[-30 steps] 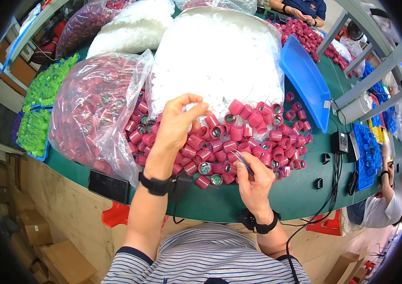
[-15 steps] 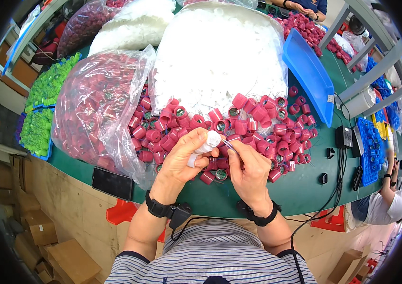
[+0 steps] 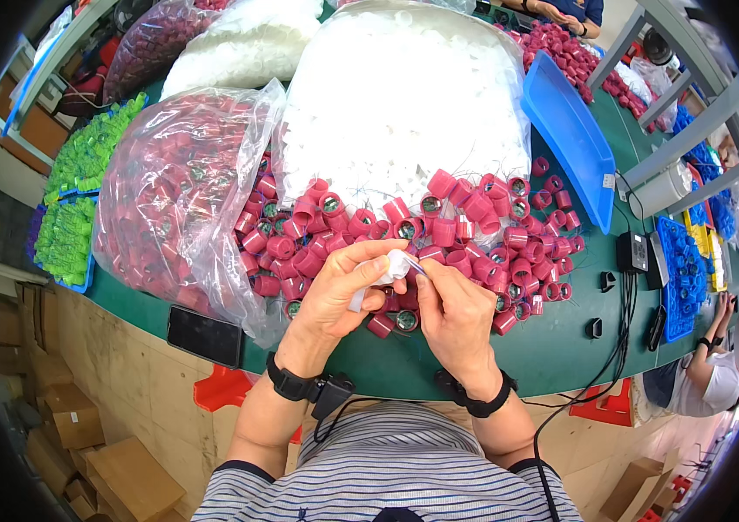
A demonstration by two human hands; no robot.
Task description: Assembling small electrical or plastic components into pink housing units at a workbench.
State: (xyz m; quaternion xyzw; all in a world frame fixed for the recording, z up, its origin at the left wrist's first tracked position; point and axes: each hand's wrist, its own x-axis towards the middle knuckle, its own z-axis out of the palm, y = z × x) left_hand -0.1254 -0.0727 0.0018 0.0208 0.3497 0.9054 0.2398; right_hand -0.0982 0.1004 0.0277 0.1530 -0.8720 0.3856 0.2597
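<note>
Centrally, just above the near edge of the green table [image 3: 561,348], a small white cap [image 3: 394,264] is held between the 2 hands; its shape is largely hidden by fingers, so its long axis and facing cannot be told with certainty, though a pale part is seen running down and to the left toward the left palm; the left hand [image 3: 343,291] is curled closed around the cap, thumb laid across the top; the right hand [image 3: 456,317] is closed in a pinch, its fingertips [image 3: 424,271] touching the cap's right side, where a thin metallic piece is glimpsed but too small to be identified; a loose pile of red caps [image 3: 465,235] is spread on the table just beyond the hands; behind it a clear bag of white caps [image 3: 404,104] is stood, and to the left a clear bag of red caps [image 3: 178,191] is laid; a blue tray [image 3: 570,139] is leaned to the right.
</note>
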